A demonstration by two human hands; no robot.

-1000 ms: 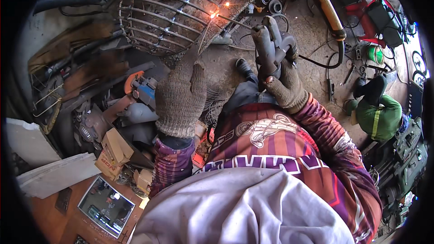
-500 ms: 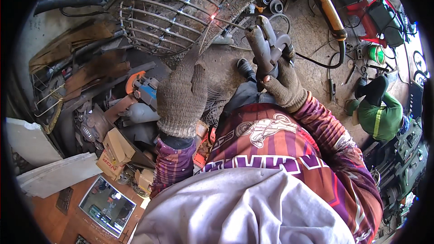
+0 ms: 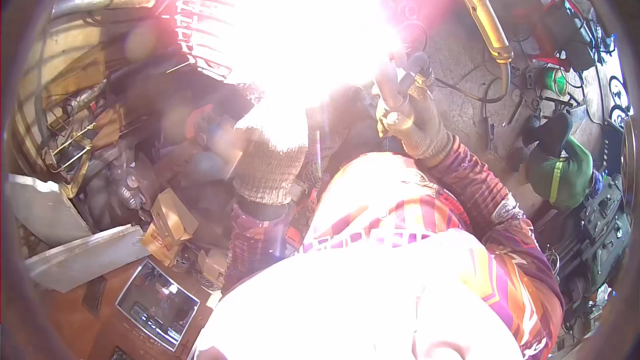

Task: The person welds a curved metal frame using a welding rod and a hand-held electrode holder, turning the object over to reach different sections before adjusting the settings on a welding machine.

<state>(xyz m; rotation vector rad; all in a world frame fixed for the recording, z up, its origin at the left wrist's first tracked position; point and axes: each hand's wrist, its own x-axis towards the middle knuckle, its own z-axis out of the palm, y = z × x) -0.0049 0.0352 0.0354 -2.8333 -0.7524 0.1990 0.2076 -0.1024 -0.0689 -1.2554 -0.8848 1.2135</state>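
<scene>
A white-pink welding glare washes out the top middle of the view. My right hand, in a knitted glove, is closed round a grey welding electrode holder, whose tip end meets the glare. My gloved left hand reaches up beside the barred metal frame; its fingers are lost in the light, so what they touch is hidden. Only the left side of that curved metal frame shows, its bars brightly lit.
An orange angle grinder with a cord lies at the upper right. A person in a green shirt crouches at the right, near a green spool. Boards, an open cardboard box and scrap metal crowd the left.
The small red glow at the frame has flared into a blinding arc. The electrode holder has tipped and dropped slightly in my right hand. My left hand has barely moved.
</scene>
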